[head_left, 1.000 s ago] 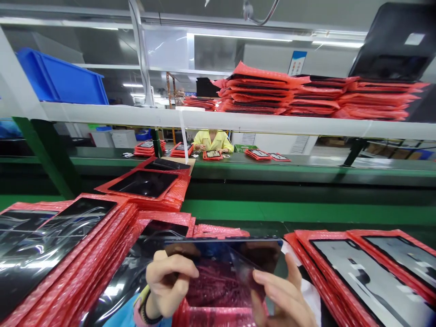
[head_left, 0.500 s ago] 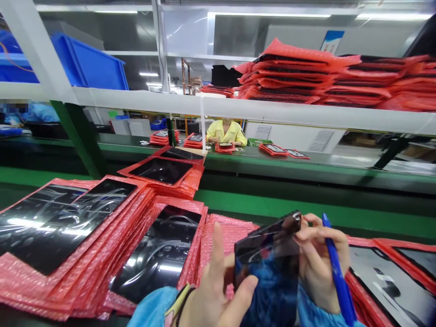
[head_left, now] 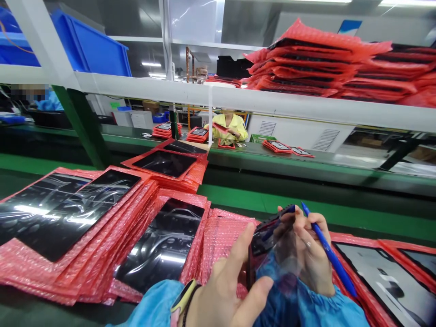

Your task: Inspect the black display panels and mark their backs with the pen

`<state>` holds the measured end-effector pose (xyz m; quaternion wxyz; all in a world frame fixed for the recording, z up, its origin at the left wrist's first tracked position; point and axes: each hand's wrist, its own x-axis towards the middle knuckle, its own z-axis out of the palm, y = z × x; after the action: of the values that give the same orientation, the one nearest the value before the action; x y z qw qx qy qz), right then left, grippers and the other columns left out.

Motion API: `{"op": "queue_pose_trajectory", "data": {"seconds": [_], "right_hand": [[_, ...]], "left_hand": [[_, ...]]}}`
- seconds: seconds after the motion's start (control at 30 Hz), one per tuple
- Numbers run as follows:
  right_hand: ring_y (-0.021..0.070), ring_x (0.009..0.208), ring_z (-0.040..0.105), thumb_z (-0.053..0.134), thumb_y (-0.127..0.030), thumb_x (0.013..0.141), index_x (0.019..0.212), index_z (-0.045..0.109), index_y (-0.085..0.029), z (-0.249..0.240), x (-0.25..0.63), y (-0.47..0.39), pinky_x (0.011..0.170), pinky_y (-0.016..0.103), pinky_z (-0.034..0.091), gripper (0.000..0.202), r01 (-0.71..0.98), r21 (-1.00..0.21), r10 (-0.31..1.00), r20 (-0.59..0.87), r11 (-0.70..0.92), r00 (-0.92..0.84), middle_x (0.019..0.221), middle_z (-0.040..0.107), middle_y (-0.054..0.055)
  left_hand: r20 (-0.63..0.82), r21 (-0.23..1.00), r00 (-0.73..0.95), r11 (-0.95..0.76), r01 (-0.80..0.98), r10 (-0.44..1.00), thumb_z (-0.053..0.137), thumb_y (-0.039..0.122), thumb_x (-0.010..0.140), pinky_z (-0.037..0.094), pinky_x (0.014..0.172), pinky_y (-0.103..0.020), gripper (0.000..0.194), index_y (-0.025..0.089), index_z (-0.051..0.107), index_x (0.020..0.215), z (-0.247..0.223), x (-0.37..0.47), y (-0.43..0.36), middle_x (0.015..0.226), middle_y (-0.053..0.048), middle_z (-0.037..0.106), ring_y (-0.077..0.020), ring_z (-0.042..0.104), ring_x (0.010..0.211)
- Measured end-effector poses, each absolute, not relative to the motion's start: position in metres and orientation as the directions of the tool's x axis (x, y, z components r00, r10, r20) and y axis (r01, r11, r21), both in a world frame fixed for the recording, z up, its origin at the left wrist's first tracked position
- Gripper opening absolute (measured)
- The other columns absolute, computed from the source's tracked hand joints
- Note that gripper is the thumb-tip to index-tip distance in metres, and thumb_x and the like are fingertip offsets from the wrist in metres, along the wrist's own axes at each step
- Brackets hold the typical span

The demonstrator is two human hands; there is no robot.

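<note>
A dark glossy screen panel (head_left: pixel 269 243), tilted upright and reflecting blue, is gripped along its left edge by my left hand (head_left: pixel 226 284), thumb across its face. My right hand (head_left: pixel 315 259) pinches the panel's top right corner, where a clear film seems to be at the fingertips. A blue pen (head_left: pixel 332 254) is tucked between the same fingers, its tip pointing up. Just left of my hands, a black screen (head_left: pixel 166 240) lies on red bubble-wrap sleeves (head_left: pixel 223 231).
More black screens (head_left: pixel 64 209) lie on stacked red sleeves at left. Silver-backed panels (head_left: pixel 381 277) in red wrap sit at right. A white shelf rail (head_left: pixel 238 96) crosses ahead, bearing a blue bin (head_left: pixel 91 45) and red-wrapped stacks (head_left: pixel 306 68). Across the bench sits a person in yellow (head_left: pixel 235 125).
My right fingers have shifted at the panel's corner, and the pen has swung to a more slanted angle. The panel has turned a little. Across the bench, the person has lifted a red sleeve.
</note>
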<state>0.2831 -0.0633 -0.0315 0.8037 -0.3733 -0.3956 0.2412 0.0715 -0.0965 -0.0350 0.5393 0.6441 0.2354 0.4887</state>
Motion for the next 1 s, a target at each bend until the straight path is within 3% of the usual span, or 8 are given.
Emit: {"op": "queue_pose_trajectory", "data": {"seconds": [0.1, 0.23, 0.47, 0.73, 0.83, 1.0], "right_hand": [[0.0172, 0.086, 0.063, 0.082, -0.027, 0.065, 0.081, 0.059, -0.028, -0.029, 0.283, -0.063, 0.109, 0.040, 0.035, 0.028, -0.113, -0.818, 0.705, 0.406, 0.564, 0.582, 0.066, 0.060, -0.007], [0.0140, 0.088, 0.061, 0.085, -0.027, 0.062, 0.082, 0.062, -0.028, -0.027, 0.284, -0.062, 0.114, 0.036, 0.028, 0.030, -0.190, -0.850, 0.765, 0.317, 0.491, 0.560, 0.064, 0.059, -0.008], [0.0097, 0.064, 0.052, 0.086, -0.030, 0.061, 0.082, 0.062, -0.029, -0.026, 0.284, -0.061, 0.112, 0.032, 0.032, 0.032, -0.246, -0.850, 0.813, 0.303, 0.467, 0.498, 0.064, 0.055, -0.010], [0.0121, 0.069, 0.055, 0.086, -0.036, 0.060, 0.082, 0.059, -0.029, -0.024, 0.285, -0.063, 0.108, 0.035, 0.036, 0.035, -0.262, -0.869, 0.829, 0.249, 0.419, 0.500, 0.068, 0.054, -0.009], [0.0123, 0.073, 0.057, 0.084, -0.035, 0.063, 0.083, 0.058, -0.030, -0.027, 0.286, -0.063, 0.109, 0.034, 0.035, 0.033, -0.267, -0.869, 0.837, 0.250, 0.415, 0.487, 0.073, 0.057, -0.008], [0.0120, 0.072, 0.058, 0.081, -0.031, 0.068, 0.086, 0.059, -0.030, -0.028, 0.285, -0.064, 0.109, 0.033, 0.037, 0.028, -0.254, -0.871, 0.833, 0.261, 0.421, 0.487, 0.069, 0.056, -0.008]], "left_hand": [[0.420, 0.905, 0.483, -0.311, -0.292, 0.768, 0.059, 0.029, 0.090, 0.043, 0.108, -0.040, 0.068, 0.033, 0.030, 0.151, -0.025, 0.071, -0.090, 0.140, -0.009, 0.056, -0.0301, 0.056, 0.125], [0.400, 0.901, 0.563, -0.198, -0.385, 0.724, 0.060, 0.029, 0.091, 0.053, 0.094, -0.036, 0.075, 0.032, 0.019, 0.153, -0.016, 0.071, -0.085, 0.134, -0.012, 0.060, -0.0264, 0.065, 0.111], [0.401, 0.896, 0.587, -0.166, -0.413, 0.703, 0.062, 0.029, 0.090, 0.053, 0.095, -0.037, 0.083, 0.035, 0.010, 0.153, -0.016, 0.073, -0.087, 0.141, -0.012, 0.055, -0.0274, 0.065, 0.114], [0.382, 0.914, 0.560, -0.209, -0.348, 0.736, 0.074, 0.041, 0.079, 0.058, 0.086, -0.045, 0.118, 0.031, -0.017, 0.152, -0.027, 0.076, -0.093, 0.136, -0.017, 0.058, -0.0334, 0.070, 0.101], [0.396, 0.910, 0.560, -0.231, -0.343, 0.728, 0.073, 0.043, 0.080, 0.056, 0.091, -0.047, 0.111, 0.032, -0.009, 0.154, -0.030, 0.076, -0.092, 0.139, -0.016, 0.056, -0.0348, 0.066, 0.110], [0.455, 0.887, 0.552, -0.300, -0.350, 0.699, 0.071, 0.042, 0.081, 0.047, 0.103, -0.047, 0.091, 0.028, 0.019, 0.154, -0.026, 0.074, -0.087, 0.141, -0.016, 0.054, -0.0361, 0.053, 0.128]]}}
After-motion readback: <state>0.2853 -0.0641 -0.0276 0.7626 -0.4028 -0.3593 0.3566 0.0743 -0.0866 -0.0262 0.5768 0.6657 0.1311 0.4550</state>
